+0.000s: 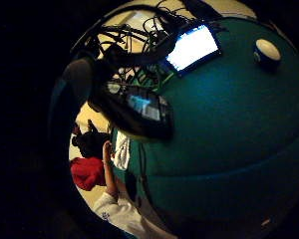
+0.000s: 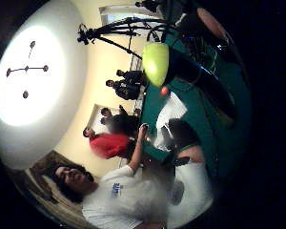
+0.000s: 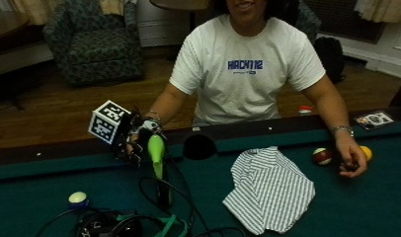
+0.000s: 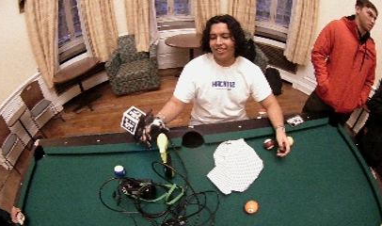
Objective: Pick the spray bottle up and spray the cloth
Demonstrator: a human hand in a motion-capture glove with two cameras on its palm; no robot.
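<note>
In the outside view my gloved right hand sits over the table's far rail and grips the spray bottle at its lime-green head. The bottle's dark body slants down toward the felt and the cables. It shows close in both palm views, as the green head and the dark body. The striped white cloth lies crumpled on the green felt, well to the side of the bottle and apart from it; it is also in the palm views. The person's bare hand rests on the felt beyond the cloth.
A tangle of black cables and green straps lies below the bottle. A white-and-blue ball sits beside it. Two balls lie by the bare hand, an orange ball near the front. A side pocket opens in the rail.
</note>
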